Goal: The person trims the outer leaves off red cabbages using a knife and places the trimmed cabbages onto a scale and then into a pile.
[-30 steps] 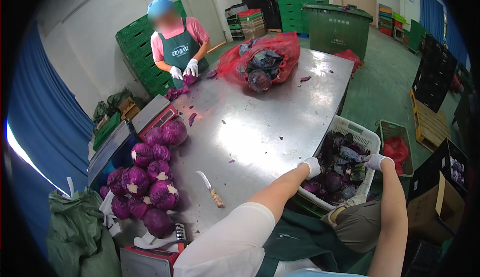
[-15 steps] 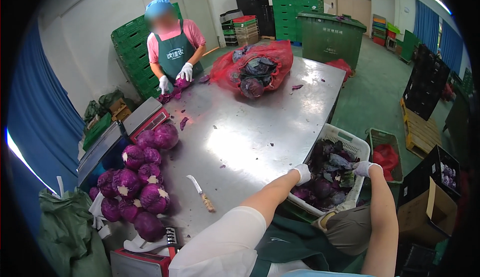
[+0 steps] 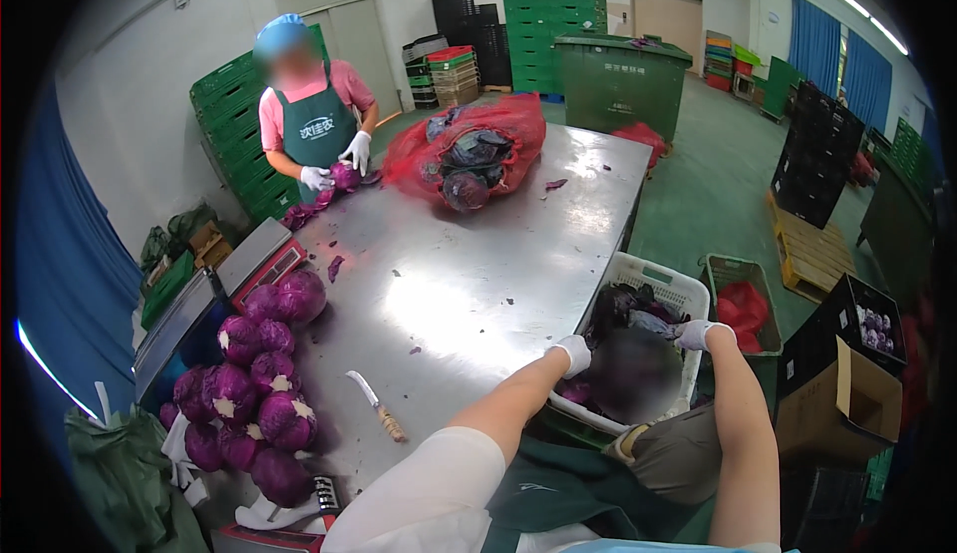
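To the right of the table, a white plastic basket (image 3: 666, 276) holds dark purple cabbage leaves (image 3: 618, 304); a dark blur hides its middle. My left hand (image 3: 575, 356), in a white glove, is closed at the basket's left rim. Across from it my right hand (image 3: 698, 335), also gloved, is closed at the right rim. Its fingertips are partly lost against the leaves. A knife (image 3: 377, 405) with a curved blade and pale handle lies on the metal table (image 3: 449, 344), left of my left forearm.
Trimmed purple cabbages (image 3: 254, 383) are heaped along the table's left side by a scale (image 3: 269, 272). Across the table, a co-worker (image 3: 319, 129) handles a cabbage (image 3: 345, 176) near a red net sack (image 3: 518, 134). A green crate (image 3: 763, 272) stands beyond the basket; cartons (image 3: 832, 403) are at right.
The whole view has shifted slightly left. Both my hands stay at the basket's rims. The co-worker's hands have changed position around the cabbage.
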Tool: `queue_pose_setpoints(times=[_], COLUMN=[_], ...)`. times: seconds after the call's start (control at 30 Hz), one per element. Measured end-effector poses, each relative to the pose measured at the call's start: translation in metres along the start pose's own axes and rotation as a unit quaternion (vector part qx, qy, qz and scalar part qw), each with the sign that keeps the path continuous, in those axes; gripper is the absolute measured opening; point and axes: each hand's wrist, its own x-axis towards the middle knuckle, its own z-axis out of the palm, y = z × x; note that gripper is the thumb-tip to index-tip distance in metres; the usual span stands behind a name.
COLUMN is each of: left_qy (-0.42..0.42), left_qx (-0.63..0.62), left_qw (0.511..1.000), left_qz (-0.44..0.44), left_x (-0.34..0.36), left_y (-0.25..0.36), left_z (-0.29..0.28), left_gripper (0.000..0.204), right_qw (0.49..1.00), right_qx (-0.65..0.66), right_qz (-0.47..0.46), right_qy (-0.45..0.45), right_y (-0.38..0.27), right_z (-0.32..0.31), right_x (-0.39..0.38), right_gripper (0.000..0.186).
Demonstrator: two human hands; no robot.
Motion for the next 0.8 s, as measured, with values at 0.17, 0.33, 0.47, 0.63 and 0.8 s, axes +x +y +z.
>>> queue_pose_setpoints(times=[0.17,0.33,0.47,0.63,0.8], left_qy=[0.002,0.001,0.068,0.016,-0.047], left_qx=[0.000,-0.002,-0.023,-0.045,0.041], left_qw=[1.000,1.000,0.997,0.998,0.998], left_qz=[-0.002,-0.012,0.013,0.047,0.014], left_x=[-0.006,-0.019,0.008,0.006,0.024], left_y=[0.002,-0.009,-0.010,-0.013,-0.018], left_z=[0.008,0.006,-0.019,0.004,0.029], left_gripper=[0.019,0.018,0.016,0.025,0.040], right_qw=[1.000,0.999,0.996,0.952,0.916], right_qx=[0.013,0.001,-0.059,0.227,0.367], right_qz=[0.008,-0.021,-0.026,0.099,0.053], right_qy=[-0.006,0.041,0.059,0.180,0.154], right_y=[-0.012,-0.015,0.046,-0.023,-0.019], right_z=[0.000,0.001,0.017,0.005,0.008], right_x=[-0.004,0.013,0.037,0.006,-0.006], right_gripper=[0.039,0.033,0.033,0.029,0.039])
